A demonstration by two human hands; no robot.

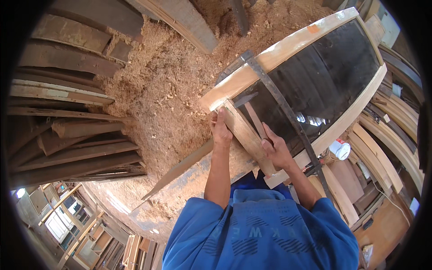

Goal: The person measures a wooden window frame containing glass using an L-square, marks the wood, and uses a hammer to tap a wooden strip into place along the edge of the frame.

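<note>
Hammer in Hand at the Corner of a Wooden Frame

The right hand [276, 150] is wrapped around the handle of a hammer [255, 118], its dark head lying over the near end of the frame. The left hand [220, 128] is at the frame's left corner, fingers bent and thumb up against the wood; whether they pinch anything, I can't tell from here. Between the hands runs the end rail [245, 135] of the wooden frame [275, 53], which sits right in front of the worker and borders a dark panel [333, 67]. A dark metal bar [285, 108] crosses it. Past the frame's right side stands a white bucket [340, 150], near loose boards [371, 155]. Shavings [166, 90] cover the ground to the left, beside stacked planks [81, 155].
</note>
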